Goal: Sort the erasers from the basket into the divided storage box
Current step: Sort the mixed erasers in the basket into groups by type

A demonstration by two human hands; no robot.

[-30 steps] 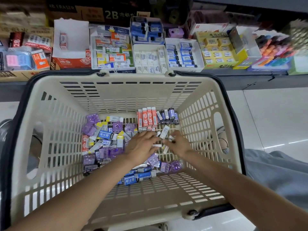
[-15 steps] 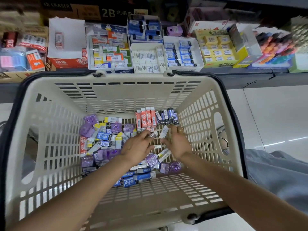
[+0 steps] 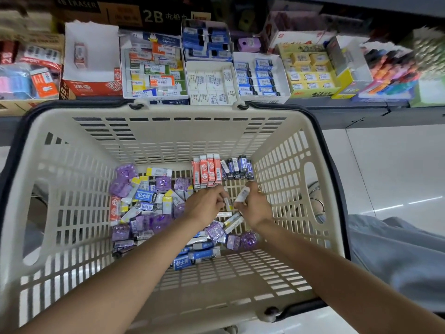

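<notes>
A cream slotted basket (image 3: 79, 213) holds a heap of wrapped erasers: purple, blue and yellow ones (image 3: 147, 201) at the left, a tidy row of red ones (image 3: 207, 171) and dark blue ones (image 3: 237, 167) at the far wall. Both my hands are down inside it. My left hand (image 3: 204, 204) pinches a small white eraser (image 3: 227, 203). My right hand (image 3: 255, 206) grips another white eraser (image 3: 242, 194) that sticks up from its fingers. The white divided box (image 3: 212, 81) with white erasers stands on the shelf beyond the basket.
The shelf behind carries more open eraser boxes: a red and white one (image 3: 91, 66), a mixed one (image 3: 154, 68), a blue one (image 3: 261, 77) and a yellow one (image 3: 310, 71). Black handles (image 3: 334, 189) lie along the basket's rim. A grey trouser leg (image 3: 395, 247) is at the right.
Both hands have moved a little away from me toward the far wall of the basket, each coming up off the heap with a white eraser in its fingers.
</notes>
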